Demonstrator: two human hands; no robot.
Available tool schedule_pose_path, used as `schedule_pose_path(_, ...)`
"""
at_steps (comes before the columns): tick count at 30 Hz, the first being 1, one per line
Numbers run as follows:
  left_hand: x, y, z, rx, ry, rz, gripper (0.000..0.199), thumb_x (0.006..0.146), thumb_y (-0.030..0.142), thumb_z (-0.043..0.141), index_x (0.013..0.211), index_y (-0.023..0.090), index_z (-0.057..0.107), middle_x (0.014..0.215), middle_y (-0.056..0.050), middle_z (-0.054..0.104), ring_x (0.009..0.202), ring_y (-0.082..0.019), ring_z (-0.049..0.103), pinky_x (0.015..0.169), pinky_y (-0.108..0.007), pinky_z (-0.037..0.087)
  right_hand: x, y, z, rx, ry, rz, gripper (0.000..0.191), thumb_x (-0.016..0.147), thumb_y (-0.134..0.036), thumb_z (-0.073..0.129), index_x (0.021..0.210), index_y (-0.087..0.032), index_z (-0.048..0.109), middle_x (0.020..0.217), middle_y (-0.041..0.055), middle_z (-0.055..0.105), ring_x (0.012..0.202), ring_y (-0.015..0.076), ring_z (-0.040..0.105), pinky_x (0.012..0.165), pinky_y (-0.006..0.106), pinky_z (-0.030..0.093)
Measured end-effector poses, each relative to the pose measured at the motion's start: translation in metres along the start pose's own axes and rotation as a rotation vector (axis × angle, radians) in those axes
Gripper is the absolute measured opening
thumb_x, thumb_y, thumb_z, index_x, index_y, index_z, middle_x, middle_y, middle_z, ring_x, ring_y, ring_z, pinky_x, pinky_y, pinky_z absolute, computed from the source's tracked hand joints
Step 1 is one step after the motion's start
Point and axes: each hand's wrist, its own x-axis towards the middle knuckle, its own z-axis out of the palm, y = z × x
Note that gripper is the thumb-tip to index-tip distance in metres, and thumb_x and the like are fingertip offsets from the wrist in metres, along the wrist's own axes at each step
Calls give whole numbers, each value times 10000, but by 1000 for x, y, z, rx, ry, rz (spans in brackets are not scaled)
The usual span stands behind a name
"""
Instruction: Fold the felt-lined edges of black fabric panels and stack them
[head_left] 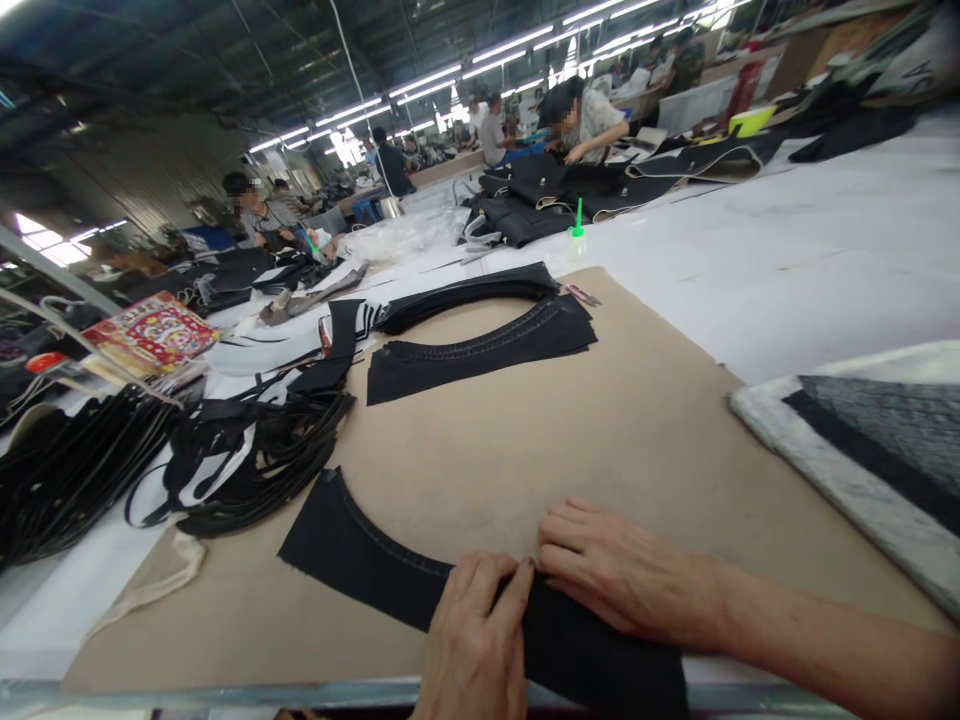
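A curved black fabric piece (375,560) lies on the beige board near its front edge, with a narrow folded band along its inner curve. My left hand (476,625) presses on this curved edge, fingers together and thumb close against them. Just to its right, my right hand (607,570) has its fingers curled at the same edge, the fingertips partly hidden. The fabric's right end runs under my right hand and over the table edge. Farther back lie another black curved piece (480,350) with a ridged band and a stack of black curved pieces (465,295).
A beige board (660,420) covers the work area. To the left are bundled black strips (262,470) and a red patterned box (154,330). A small snipper (583,294) and green-tipped bottle (577,235) stand farther back. Grey padded fabric (885,440) lies right. Several people work behind.
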Motion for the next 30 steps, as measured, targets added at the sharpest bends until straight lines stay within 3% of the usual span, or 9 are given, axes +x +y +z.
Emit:
schedule_pose_path(3, 0, 5, 10, -38, 25, -96, 407, 868, 47, 389, 1215, 155, 571, 949, -102, 599, 843, -204, 561, 738, -341, 511, -3, 2, -5, 59, -24, 81, 18, 923, -192, 544, 917, -189, 561, 914, 28, 568, 864, 187, 504, 813, 332, 374)
schedule_pose_path(7, 5, 5, 13, -89, 0, -155, 322, 889, 93, 475, 1181, 187, 571, 921, -72, 591, 843, -203, 563, 734, -342, 508, -4, 5, -14, 118, -78, 155, 91, 871, -212, 637, 877, -183, 551, 906, 25, 569, 859, 194, 509, 792, 330, 384)
schedule_pose_path(15, 34, 17, 9, -261, -109, -352, 323, 755, -12, 463, 928, 210, 622, 910, -42, 600, 885, -224, 558, 782, -388, 499, -3, 7, -25, 276, -118, 233, 142, 815, -100, 661, 881, -186, 568, 921, 6, 589, 898, 180, 527, 828, 308, 396)
schedule_pose_path(19, 35, 20, 10, -260, -100, -334, 327, 775, -6, 447, 922, 211, 642, 882, -42, 596, 857, -216, 561, 751, -361, 503, -7, 9, -25, 306, -98, 247, 124, 836, -72, 618, 867, -188, 584, 908, 1, 584, 893, 169, 531, 828, 299, 399)
schedule_pose_path(24, 28, 21, 14, -137, -70, -210, 351, 843, 10, 391, 991, 195, 651, 878, -58, 592, 826, -196, 565, 720, -314, 506, -15, 14, -22, 338, -93, 209, 108, 879, -85, 564, 893, -187, 596, 934, 14, 574, 916, 166, 530, 828, 288, 406)
schedule_pose_path(30, 11, 20, 30, -44, 0, -146, 363, 916, 65, 353, 1159, 150, 610, 902, -81, 598, 833, -194, 557, 733, -316, 513, -21, 19, -25, 286, -95, 120, 103, 911, -100, 522, 888, -182, 581, 919, 28, 562, 889, 169, 523, 804, 282, 409)
